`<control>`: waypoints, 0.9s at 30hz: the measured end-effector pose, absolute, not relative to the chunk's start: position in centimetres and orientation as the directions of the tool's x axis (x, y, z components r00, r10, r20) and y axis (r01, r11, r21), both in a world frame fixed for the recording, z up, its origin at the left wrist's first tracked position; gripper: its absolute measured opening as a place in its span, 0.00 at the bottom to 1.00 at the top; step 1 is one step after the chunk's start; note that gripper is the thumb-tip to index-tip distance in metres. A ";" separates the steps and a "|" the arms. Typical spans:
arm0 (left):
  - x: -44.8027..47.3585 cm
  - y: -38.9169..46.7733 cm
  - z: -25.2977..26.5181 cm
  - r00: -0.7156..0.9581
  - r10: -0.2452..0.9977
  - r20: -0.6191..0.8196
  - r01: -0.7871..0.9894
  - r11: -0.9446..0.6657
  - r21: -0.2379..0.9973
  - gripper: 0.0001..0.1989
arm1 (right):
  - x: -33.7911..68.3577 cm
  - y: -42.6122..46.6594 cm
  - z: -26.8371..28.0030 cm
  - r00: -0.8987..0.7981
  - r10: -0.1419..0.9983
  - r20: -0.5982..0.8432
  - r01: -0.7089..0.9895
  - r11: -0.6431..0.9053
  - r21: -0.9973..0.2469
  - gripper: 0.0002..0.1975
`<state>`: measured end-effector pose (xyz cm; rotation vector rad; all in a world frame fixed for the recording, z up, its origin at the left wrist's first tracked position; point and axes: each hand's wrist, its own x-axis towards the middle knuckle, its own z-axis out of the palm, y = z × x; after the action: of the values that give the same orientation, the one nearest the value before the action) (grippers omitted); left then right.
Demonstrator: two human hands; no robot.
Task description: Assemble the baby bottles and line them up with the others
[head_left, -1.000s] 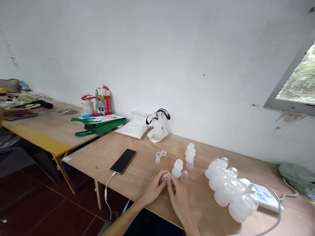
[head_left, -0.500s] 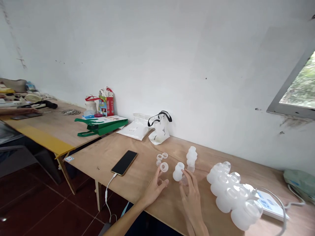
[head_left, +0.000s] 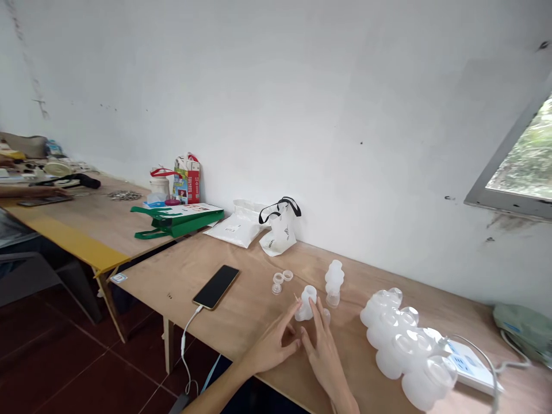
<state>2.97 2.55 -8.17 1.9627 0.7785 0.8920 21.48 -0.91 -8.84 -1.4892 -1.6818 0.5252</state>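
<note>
A small translucent white bottle (head_left: 304,311) stands on the wooden table, its round mouth facing up. My left hand (head_left: 276,343) has its fingertips against the bottle's left side. On the other side my right hand (head_left: 324,349) reaches in, index and middle fingertips at the bottle's right edge. Both hands appear to grip it lightly between them; the exact contact is partly hidden. A clear dome cap (head_left: 326,315) lies just beyond my right fingers. Several clear rings (head_left: 278,278) lie to the left, beyond my left hand.
A row of white bottles (head_left: 334,276) stands behind; a larger cluster with clear caps (head_left: 405,339) fills the right, by a white device (head_left: 472,365) with cables. Left are a charging phone (head_left: 216,286), white bags (head_left: 279,233) and a green bag (head_left: 190,221). Another person's hand (head_left: 52,191) rests far left.
My left hand has moved right to the bottle, and the large clear ring it was touching no longer shows in its place. My right hand has shifted slightly left.
</note>
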 end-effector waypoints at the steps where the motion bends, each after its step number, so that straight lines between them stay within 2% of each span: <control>1: 3.0 2.6 -8.3 0.564 0.769 0.301 0.194 -0.478 0.857 0.39 | 21.5 -0.8 -9.0 0.032 0.955 0.296 0.606 0.217 -0.765 0.33; 5: 2.8 3.0 -8.6 0.553 0.781 0.290 0.120 -0.420 0.900 0.41 | 21.5 -0.5 -9.6 0.032 0.955 0.294 0.581 0.222 -0.783 0.36; 10: 2.9 4.6 -10.0 0.387 0.887 0.251 -0.093 -0.233 0.968 0.45 | 21.4 -0.7 -9.6 0.015 0.963 0.268 0.554 0.215 -0.804 0.38; 14: 3.2 5.7 -11.1 0.307 0.918 0.250 -0.219 -0.188 0.957 0.49 | 21.3 -0.9 -9.4 -0.047 0.972 0.229 0.519 0.219 -0.826 0.40; 19: 3.3 5.6 -10.8 0.354 0.879 0.319 -0.355 -0.189 0.915 0.52 | 21.1 -1.1 -9.6 -0.156 0.967 0.199 0.551 0.253 -0.796 0.40; 27: 3.3 5.6 -10.6 0.370 0.888 0.273 -0.369 -0.129 0.920 0.54 | 20.7 -1.0 -9.9 -0.200 0.952 0.232 0.660 0.306 -0.687 0.43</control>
<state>3.27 5.61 -10.63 1.2715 0.5411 1.1733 20.68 -1.04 -9.94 -1.4274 -1.9439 0.5938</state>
